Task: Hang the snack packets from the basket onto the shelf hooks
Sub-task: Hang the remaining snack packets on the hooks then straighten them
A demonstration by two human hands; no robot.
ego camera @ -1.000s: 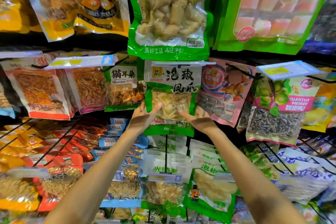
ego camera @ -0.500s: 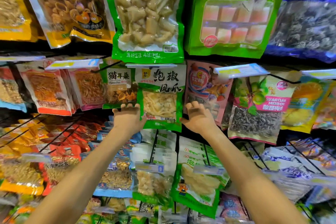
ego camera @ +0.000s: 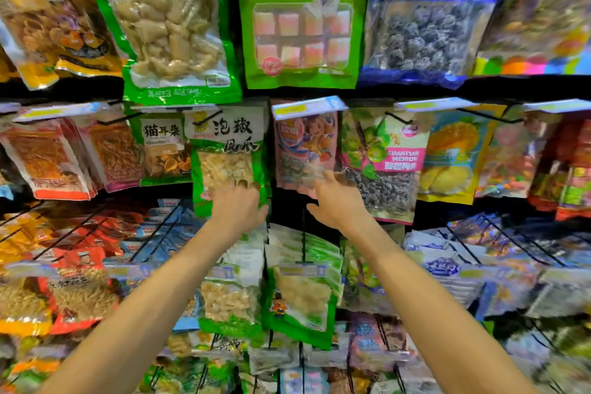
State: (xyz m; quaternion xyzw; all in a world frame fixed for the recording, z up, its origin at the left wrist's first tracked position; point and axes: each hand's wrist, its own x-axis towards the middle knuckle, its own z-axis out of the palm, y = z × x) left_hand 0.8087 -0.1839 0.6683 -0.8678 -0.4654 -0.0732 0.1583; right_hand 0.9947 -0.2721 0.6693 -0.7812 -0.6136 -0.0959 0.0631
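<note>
A green and white snack packet (ego camera: 227,150) with pale pieces in its window hangs from a black shelf hook (ego camera: 209,116) in the middle row. My left hand (ego camera: 238,206) reaches up to its lower edge, and the fingertips touch the packet's bottom. My right hand (ego camera: 335,198) is off that packet, to its right, with fingers spread in front of a pink packet (ego camera: 305,150); motion blur hides whether it touches. Neither hand holds a packet. The basket is out of view.
Rows of hanging snack packets fill the shelf wall. A large green packet (ego camera: 172,32) hangs just above, a plum packet (ego camera: 383,163) to the right. Price tags (ego camera: 308,105) stick out on the hook ends. Lower hooks with several packets (ego camera: 300,294) jut out beneath my arms.
The view has swung to the right and up. My right hand left the green packet and moved right to the pink one. My left hand shifted from the packet's left side to under its bottom.
</note>
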